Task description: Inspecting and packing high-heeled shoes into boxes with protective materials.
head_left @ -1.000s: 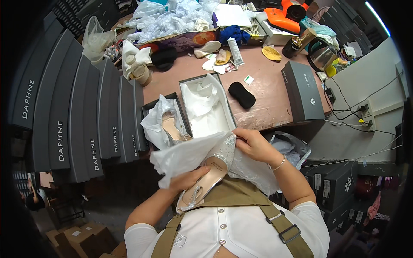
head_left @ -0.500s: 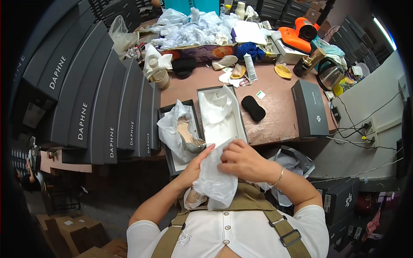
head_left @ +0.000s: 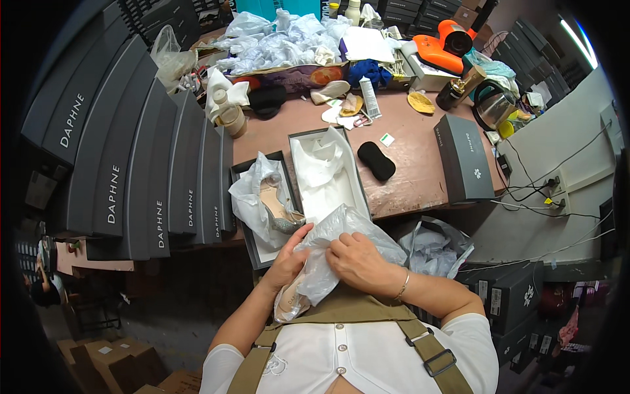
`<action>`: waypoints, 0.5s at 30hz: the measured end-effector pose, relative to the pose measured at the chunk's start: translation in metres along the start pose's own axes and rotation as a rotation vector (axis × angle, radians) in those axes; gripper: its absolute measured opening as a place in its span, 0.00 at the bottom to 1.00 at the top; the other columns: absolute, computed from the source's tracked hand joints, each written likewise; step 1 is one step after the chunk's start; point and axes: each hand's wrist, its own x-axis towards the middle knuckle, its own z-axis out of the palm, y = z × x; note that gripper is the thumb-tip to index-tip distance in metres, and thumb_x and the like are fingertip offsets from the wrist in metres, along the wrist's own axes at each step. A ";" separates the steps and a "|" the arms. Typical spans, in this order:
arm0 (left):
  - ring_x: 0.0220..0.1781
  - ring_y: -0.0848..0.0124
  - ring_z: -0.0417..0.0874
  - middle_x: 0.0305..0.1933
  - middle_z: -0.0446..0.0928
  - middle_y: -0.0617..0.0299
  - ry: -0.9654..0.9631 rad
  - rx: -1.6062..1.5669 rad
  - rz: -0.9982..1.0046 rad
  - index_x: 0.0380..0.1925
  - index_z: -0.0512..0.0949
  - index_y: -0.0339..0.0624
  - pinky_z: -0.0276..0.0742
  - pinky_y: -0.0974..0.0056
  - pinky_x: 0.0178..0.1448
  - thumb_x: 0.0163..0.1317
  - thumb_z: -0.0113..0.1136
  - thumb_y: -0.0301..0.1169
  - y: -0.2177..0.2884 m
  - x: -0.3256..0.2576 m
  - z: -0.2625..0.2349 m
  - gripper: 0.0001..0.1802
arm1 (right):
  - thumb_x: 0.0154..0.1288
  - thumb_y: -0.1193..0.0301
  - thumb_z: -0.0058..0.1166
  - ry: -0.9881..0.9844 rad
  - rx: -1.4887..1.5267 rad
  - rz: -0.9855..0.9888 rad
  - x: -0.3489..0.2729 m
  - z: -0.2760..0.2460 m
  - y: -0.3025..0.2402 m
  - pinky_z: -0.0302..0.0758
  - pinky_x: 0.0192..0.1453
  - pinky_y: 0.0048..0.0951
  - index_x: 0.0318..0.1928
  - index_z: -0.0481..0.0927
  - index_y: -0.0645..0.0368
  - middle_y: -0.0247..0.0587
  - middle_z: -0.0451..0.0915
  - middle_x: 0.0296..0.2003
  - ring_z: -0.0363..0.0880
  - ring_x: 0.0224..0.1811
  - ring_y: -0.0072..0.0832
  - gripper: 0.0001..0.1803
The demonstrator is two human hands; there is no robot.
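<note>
Both hands, left hand (head_left: 287,262) and right hand (head_left: 357,261), grip thin paper (head_left: 341,246) around a shoe (head_left: 289,303), fingers closed. One shoe (head_left: 279,209) already lies in the box (head_left: 252,240); this one is half wrapped.

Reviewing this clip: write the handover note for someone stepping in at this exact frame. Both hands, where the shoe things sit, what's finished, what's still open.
Left hand: under the clear plastic bag, gripping the beige shoe inside it.
Right hand: on top of the bag, pinching the plastic.
Both are held at the chest, off the table.
Open shoe box holds only white tissue. Beside it, the lid holds the second shoe on crumpled paper. A black pad lies right of the box.
Done: bag mostly over the held shoe.
Left: the heel end still sticks out; neither shoe is in the box.
</note>
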 end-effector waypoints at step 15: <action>0.55 0.76 0.73 0.56 0.72 0.64 0.051 0.466 -0.103 0.67 0.60 0.42 0.70 0.69 0.59 0.61 0.58 0.23 0.005 -0.006 0.011 0.33 | 0.64 0.66 0.56 0.020 1.022 0.575 -0.028 0.012 0.079 0.72 0.35 0.32 0.41 0.80 0.64 0.48 0.79 0.26 0.73 0.25 0.29 0.13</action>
